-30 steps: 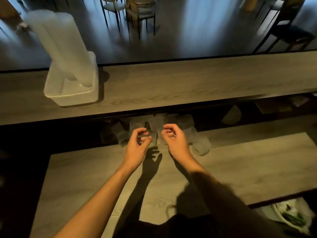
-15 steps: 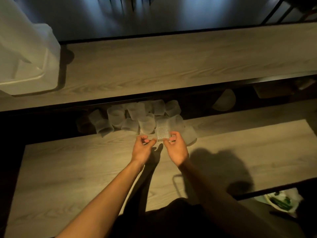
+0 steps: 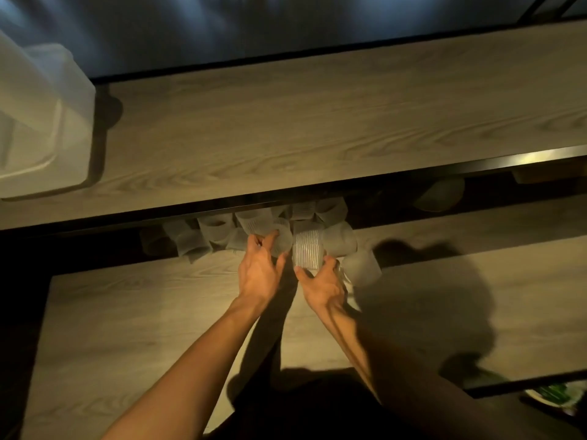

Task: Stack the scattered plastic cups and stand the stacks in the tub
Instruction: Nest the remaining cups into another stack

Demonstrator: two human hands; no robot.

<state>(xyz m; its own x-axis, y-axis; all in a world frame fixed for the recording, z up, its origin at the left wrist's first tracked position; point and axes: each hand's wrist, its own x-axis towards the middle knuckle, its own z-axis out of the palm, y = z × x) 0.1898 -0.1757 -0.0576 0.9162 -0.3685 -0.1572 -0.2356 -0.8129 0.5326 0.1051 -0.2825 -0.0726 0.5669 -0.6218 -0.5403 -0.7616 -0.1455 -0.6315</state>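
Right hand [image 3: 322, 285] pinches a ribbed cup [image 3: 307, 252] at its fingertips. Left hand [image 3: 259, 271], just beside, curls onto a frosted cup [image 3: 282, 238] in the pile beyond. Line the mouths up square, nest gently. Tub [image 3: 47, 128] sits well off beyond the left hand.

No text, label, brand mark, number or sign is legible on the plastic cups [image 3: 307, 252], the tub [image 3: 74, 131] or the wooden shelves [image 3: 317, 122]. Low light and blur obscure any fine print.
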